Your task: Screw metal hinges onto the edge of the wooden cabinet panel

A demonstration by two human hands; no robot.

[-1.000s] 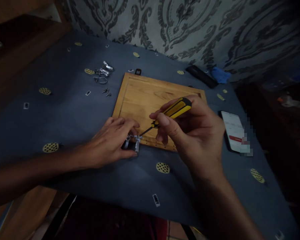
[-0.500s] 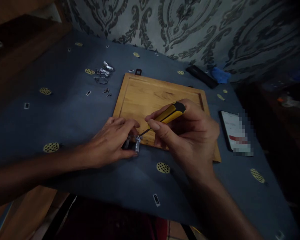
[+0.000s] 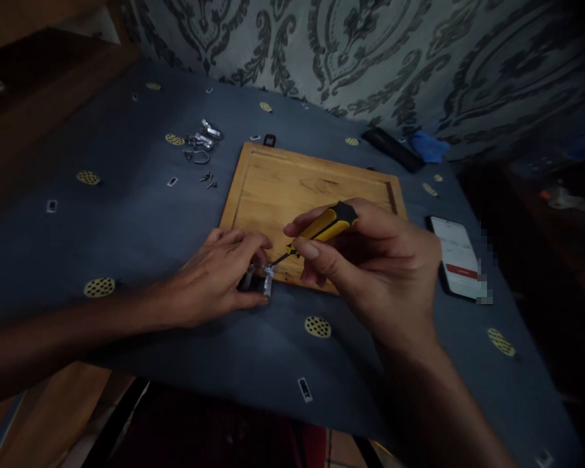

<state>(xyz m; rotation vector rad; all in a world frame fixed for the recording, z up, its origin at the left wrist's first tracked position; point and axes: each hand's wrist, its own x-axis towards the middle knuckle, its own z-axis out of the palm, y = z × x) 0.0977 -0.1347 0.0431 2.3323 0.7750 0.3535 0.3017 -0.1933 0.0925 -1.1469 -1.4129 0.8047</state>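
Note:
My right hand (image 3: 380, 273) is closed round the handle of a yellow and black screwdriver (image 3: 324, 223), holding it at a slant. Its dark shaft points down to the left, with the tip at a small shiny metal fitting (image 3: 268, 279). Fingers and thumb of my left hand (image 3: 221, 273) curl round this fitting at the front edge of a framed wooden panel (image 3: 292, 182). Part of the fitting is hidden by those fingers, and its exact kind cannot be made out. The panel lies flat, with a dark brown tab (image 3: 270, 140) at its far edge.
Several silver metal fittings (image 3: 205, 138) and a few small screws (image 3: 207, 179) lie at the back left. A black case (image 3: 394, 149) and a blue cloth (image 3: 429, 147) are at the back right. A phone (image 3: 455, 253) rests right of my right hand.
My right hand has shifted slightly right and turned a little, with the screwdriver handle dipping slightly to the left. The left hand, fitting and panel stay in place.

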